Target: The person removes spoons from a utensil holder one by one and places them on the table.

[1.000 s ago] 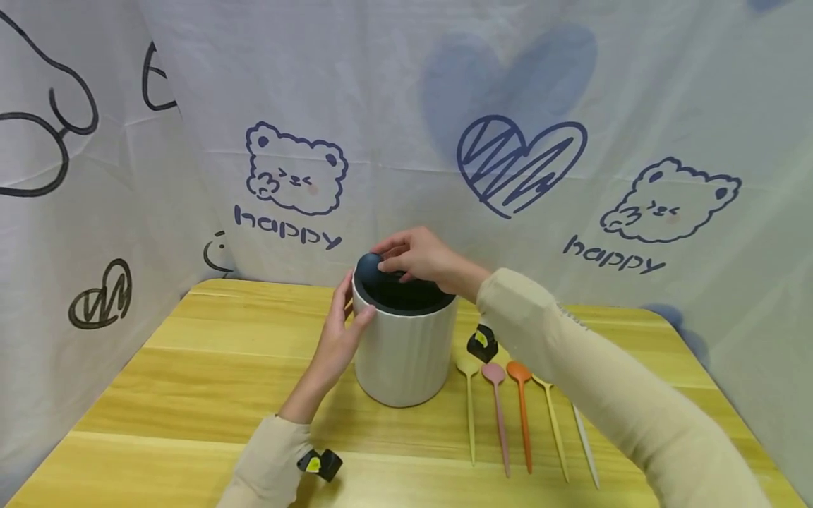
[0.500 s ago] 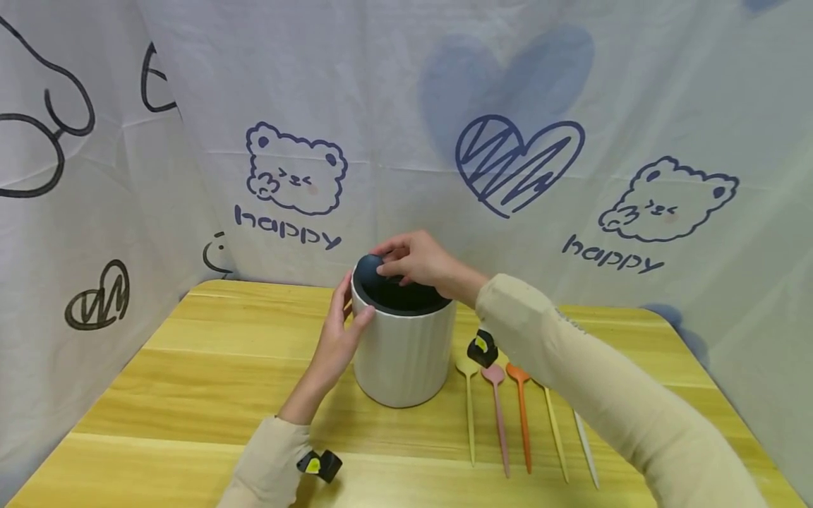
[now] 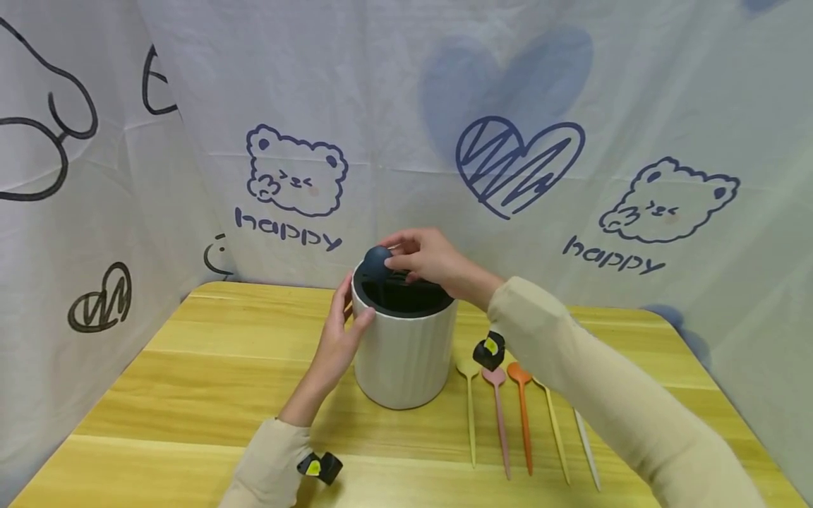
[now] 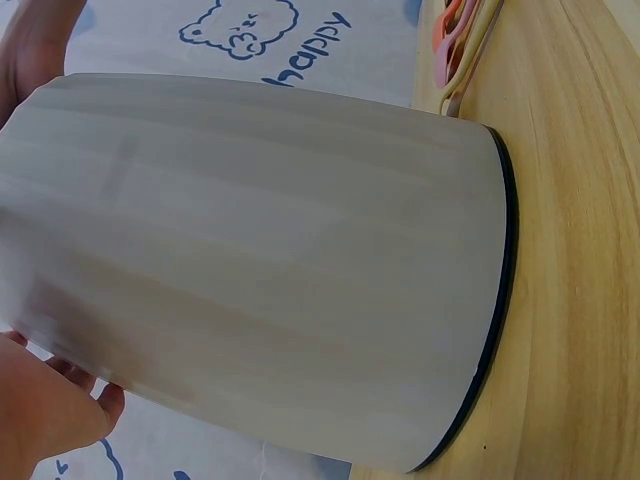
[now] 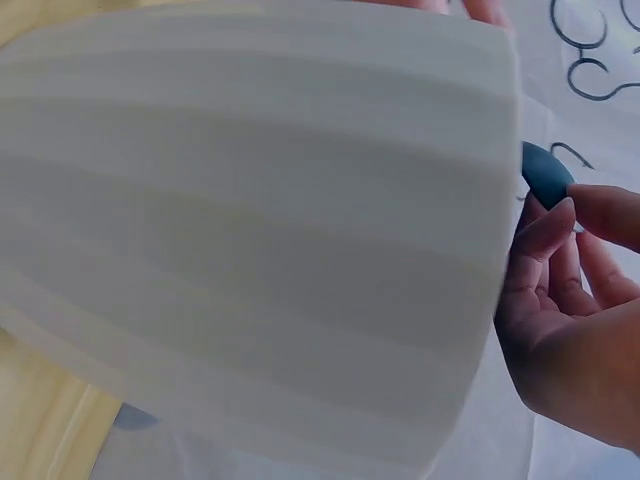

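Observation:
A white ribbed utensil holder [image 3: 404, 360] with a dark inside stands upright on the table. My left hand [image 3: 339, 339] holds its left side near the rim, thumb on the front and fingers along the side. Above the opening, my right hand [image 3: 428, 261] pinches a dark blue spoon [image 3: 377, 262] just by its round head. The head shows above the rim, also in the right wrist view, where the blue spoon [image 5: 546, 174] sits between thumb and finger; its lower part is hidden in the holder.
Right of the holder, several spoons lie side by side on the wooden table [image 3: 209, 367]: a yellow spoon [image 3: 470, 409], a pink spoon [image 3: 499, 416], an orange spoon [image 3: 524, 416], and others partly under the right sleeve [image 3: 591, 374]. A printed white cloth [image 3: 394, 106] hangs behind.
My right hand has shifted slightly right, and the blue spoon's head has come up and to the right, higher above the rim. The left hand and the holder stay in place.

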{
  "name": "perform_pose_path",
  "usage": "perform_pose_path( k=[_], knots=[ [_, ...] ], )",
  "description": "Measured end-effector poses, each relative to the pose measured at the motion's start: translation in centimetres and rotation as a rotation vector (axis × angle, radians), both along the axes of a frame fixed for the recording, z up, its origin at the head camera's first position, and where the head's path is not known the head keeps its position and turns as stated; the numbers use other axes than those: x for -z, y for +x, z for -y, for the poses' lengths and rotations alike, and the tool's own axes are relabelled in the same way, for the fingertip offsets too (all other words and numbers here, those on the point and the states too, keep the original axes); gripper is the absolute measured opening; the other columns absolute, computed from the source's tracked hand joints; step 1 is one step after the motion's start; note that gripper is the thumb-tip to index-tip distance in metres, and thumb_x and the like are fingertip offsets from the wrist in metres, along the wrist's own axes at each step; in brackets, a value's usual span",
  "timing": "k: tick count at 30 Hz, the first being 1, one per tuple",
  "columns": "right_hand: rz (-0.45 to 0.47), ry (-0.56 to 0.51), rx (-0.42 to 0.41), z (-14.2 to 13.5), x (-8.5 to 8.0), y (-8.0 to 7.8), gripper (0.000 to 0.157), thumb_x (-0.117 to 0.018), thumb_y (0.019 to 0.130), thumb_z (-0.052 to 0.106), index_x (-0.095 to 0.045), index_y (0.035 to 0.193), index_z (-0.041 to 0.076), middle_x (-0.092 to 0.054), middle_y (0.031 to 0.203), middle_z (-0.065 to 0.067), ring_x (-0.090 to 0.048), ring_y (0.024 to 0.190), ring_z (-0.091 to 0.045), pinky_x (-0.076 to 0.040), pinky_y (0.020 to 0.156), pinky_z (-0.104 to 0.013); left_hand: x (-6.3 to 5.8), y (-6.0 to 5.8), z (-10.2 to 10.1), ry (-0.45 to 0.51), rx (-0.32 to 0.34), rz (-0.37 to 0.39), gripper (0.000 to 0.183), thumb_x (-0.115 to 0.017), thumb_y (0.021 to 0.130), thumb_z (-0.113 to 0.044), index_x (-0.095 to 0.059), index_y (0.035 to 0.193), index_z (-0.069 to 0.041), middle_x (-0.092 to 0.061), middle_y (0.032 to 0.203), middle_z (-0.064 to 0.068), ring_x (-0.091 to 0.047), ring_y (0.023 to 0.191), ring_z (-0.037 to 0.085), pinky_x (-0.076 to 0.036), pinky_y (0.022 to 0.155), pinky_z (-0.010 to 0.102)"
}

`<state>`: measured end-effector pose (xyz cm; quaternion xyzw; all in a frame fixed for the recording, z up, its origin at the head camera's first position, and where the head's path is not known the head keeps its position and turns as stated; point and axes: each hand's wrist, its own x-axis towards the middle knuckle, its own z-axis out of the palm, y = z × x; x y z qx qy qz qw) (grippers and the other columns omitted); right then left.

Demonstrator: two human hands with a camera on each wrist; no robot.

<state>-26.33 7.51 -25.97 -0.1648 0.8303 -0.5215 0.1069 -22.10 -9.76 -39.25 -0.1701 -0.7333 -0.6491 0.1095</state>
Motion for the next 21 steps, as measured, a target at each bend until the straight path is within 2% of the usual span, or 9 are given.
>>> perform_pose_path(
  k=[6, 15, 21],
  knots=[
    [-0.04, -0.057, 0.03, -0.4, -0.2, 0.3, 0.031, -0.062, 0.093, 0.007, -0.063, 0.123, 0.005, -0.065, 0.103, -0.013, -0.057, 0.089, -0.025, -0.052, 0.073, -0.029, 0.1, 0.0, 0.0, 0.002, 0.0, -0.006, 0.069, -0.05, 0.096, -0.029, -0.017, 0.155, -0.012, -0.017, 0.159, 0.009, -0.021, 0.142, 0.03, -0.019, 0.114, 0.05],
    [-0.098, -0.163, 0.03, -1.5, -1.6, 0.8, 0.031, -0.06, 0.094, 0.006, -0.061, 0.125, 0.003, -0.063, 0.102, -0.013, -0.054, 0.099, -0.037, -0.049, 0.072, -0.03, 0.1, 0.0, -0.2, 0.002, -0.003, -0.007, 0.071, -0.05, 0.095, -0.03, -0.016, 0.155, -0.01, -0.017, 0.159, 0.01, -0.02, 0.143, 0.031, -0.018, 0.114, 0.05],
    [-0.151, -0.245, 0.011, -2.1, -3.0, 1.2, 0.032, -0.06, 0.093, 0.004, -0.06, 0.125, 0.0, -0.062, 0.099, -0.011, -0.054, 0.088, -0.025, -0.048, 0.069, -0.031, 0.1, 0.1, -0.1, 0.0, -0.019, -0.006, 0.073, -0.05, 0.094, -0.031, -0.016, 0.155, -0.01, -0.017, 0.159, 0.01, -0.021, 0.143, 0.03, -0.018, 0.115, 0.049]
  ],
)
